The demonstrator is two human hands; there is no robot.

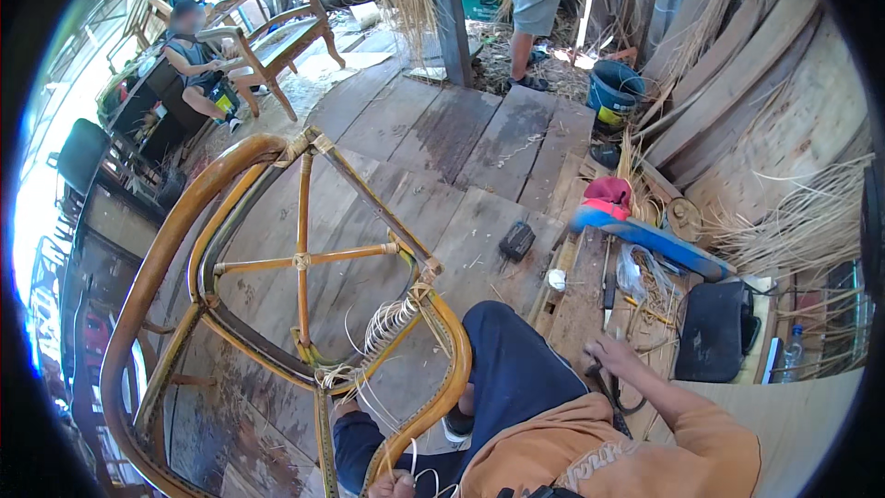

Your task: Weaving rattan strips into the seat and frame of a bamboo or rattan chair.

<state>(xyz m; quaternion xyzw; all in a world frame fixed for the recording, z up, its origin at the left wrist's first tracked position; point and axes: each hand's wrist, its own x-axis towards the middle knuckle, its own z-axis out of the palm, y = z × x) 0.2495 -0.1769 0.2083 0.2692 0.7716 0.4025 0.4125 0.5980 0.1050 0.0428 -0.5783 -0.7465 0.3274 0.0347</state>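
Observation:
A rattan chair frame (301, 261) with curved, varnished poles stands tilted in front of me, to the left. Pale cane strips (392, 321) are wound in loops round one of its rails, and loose ends hang down from there. My left hand (394, 485), low at the picture's edge, is closed on a cane strip beside the curved arm pole. Over the wooden bench at right, my right hand (608, 353) is closed round something dark that I cannot make out. A dark looped handle shows just below it. A knife-like tool (608, 292) lies beyond this hand.
On the bench are a blue board (650, 242), a red cloth (608, 194), a plastic bag (641, 269) and a black case (715, 330). A dark block (517, 241) lies on the plank floor. A bucket (616, 92), a standing person (535, 0) and a seated person (191, 60) are farther off.

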